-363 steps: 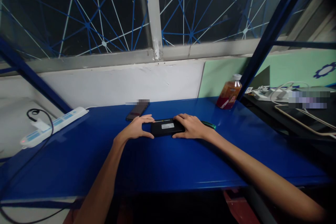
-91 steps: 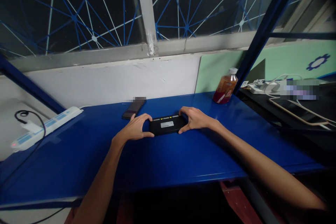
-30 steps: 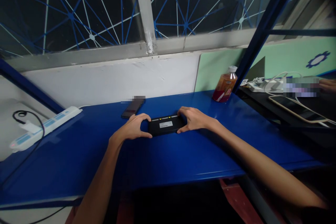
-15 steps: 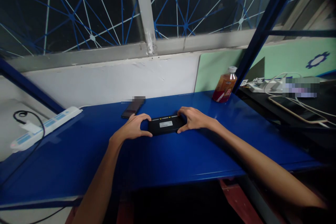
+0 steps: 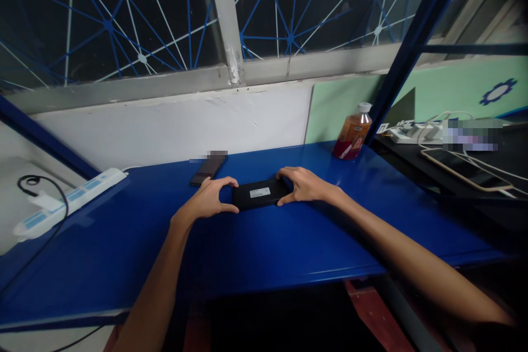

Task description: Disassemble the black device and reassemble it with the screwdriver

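A flat black box (image 5: 260,201) with a white label on its upward face is held over the middle of the blue desk (image 5: 264,253). My left hand (image 5: 212,196) grips its left end, thumb at the near corner and fingers at the far one. At the right end, my right hand (image 5: 300,184) grips it in the same way. Whether its underside touches the desk I cannot tell. Just beyond my left hand lies a dark phone (image 5: 209,169), partly blurred out.
A drink bottle (image 5: 352,133) with a white cap stands at the back right. On the left lies a white power strip (image 5: 74,201) with a black cable (image 5: 61,225). A phone (image 5: 466,169) and white cables rest on a black surface to the right.
The box has tilted: the strip with yellow marks along its far edge no longer shows. Both hands keep their grip in nearly the same place.
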Motion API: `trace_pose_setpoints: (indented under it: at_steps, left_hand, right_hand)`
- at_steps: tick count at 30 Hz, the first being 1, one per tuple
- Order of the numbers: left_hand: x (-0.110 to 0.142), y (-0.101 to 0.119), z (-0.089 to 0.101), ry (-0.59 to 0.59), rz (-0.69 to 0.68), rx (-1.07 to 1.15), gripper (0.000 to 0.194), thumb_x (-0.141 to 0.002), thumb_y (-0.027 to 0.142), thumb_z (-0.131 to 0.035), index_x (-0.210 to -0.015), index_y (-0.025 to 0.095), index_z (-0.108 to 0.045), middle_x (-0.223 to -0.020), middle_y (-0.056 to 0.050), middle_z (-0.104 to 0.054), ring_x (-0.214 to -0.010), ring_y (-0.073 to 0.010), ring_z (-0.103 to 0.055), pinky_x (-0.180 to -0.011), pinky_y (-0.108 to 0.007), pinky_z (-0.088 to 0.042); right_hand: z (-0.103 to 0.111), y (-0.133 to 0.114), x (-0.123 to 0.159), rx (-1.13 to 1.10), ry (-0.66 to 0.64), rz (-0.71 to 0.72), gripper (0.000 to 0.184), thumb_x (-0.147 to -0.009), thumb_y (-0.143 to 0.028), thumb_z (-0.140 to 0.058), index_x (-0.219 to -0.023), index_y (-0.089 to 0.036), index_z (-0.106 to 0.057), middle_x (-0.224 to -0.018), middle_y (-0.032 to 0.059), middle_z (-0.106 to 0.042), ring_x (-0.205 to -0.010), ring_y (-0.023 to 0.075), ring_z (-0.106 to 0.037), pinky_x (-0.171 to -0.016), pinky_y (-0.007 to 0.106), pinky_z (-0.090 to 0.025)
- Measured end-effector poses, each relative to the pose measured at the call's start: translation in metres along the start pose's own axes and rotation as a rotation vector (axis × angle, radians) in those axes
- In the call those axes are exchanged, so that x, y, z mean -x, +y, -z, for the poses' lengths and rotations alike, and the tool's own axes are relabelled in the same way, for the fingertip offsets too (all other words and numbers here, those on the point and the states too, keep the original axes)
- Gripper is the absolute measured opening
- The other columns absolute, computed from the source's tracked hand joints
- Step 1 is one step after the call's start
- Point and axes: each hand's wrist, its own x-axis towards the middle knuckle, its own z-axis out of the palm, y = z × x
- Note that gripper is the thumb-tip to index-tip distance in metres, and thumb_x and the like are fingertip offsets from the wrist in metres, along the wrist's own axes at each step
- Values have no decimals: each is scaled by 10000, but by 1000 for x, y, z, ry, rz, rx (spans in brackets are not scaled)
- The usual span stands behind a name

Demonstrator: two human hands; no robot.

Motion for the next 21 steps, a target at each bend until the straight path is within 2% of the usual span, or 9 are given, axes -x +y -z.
trace_pose_setpoints:
  at_steps: [8, 14, 15, 18, 20, 21]
  left_hand:
    - [1, 4, 2, -6, -18, 0, 635, -720, 536, -692, -1265, 306, -462, -1277, -65, -585, -1201, -328, -509, -1088, -584, -175]
    - [-1, 10, -6, -28, -18, -57, 860, -712, 596, -669, -1447, 363, -290, -1493, -63, -382, -1363, -365, -327, -1110, -635, -62]
    - [-2, 11, -7, -30, -22, -66, 848, -718, 598, -662, -1447, 361, -297, -1501, -59, -371, -1373, -364, -311, -1113, -633, -54]
    - [-4, 12, -9, -30, -23, -86, 792, -729, 575, -657, -1425, 349, -355, -1454, -57, -439, -1351, -348, -351, -1127, -613, -51]
    - [-3, 9, -6, -25, -18, -95, 808, -701, 566, -682, -1415, 344, -374, -1403, -61, -491, -1328, -347, -377, -1128, -607, -63]
    - [-2, 7, -4, -30, -12, -94, 821, -688, 565, -691, -1414, 346, -376, -1388, -65, -501, -1321, -350, -382, -1124, -611, -75]
  right_hand:
    - [-4, 2, 1, -4, 14, 12, 725, -657, -604, -735, -1206, -184, -516, -1087, 115, -642, -927, 268, -610, -727, 345, -450]
    - [2, 1, 2, 3, 37, 9, 840, -663, -674, -686, -1320, -198, -471, -1214, 147, -605, -1065, 312, -587, -842, 414, -469]
    - [6, 3, 2, -1, 64, -4, 810, -690, -679, -660, -1316, -199, -478, -1217, 145, -606, -1070, 304, -588, -848, 411, -469]
    - [22, 17, 5, 37, 154, -121, 548, -839, -620, -527, -1199, -207, -564, -1128, 113, -656, -1009, 265, -618, -817, 387, -473]
    - [32, 32, 11, 93, 96, -251, 518, -814, -655, -526, -1047, -204, -630, -996, 93, -695, -887, 257, -646, -719, 363, -478]
    - [37, 40, 14, 112, 16, -320, 549, -757, -692, -564, -986, -200, -646, -934, 89, -703, -820, 254, -653, -655, 346, -473]
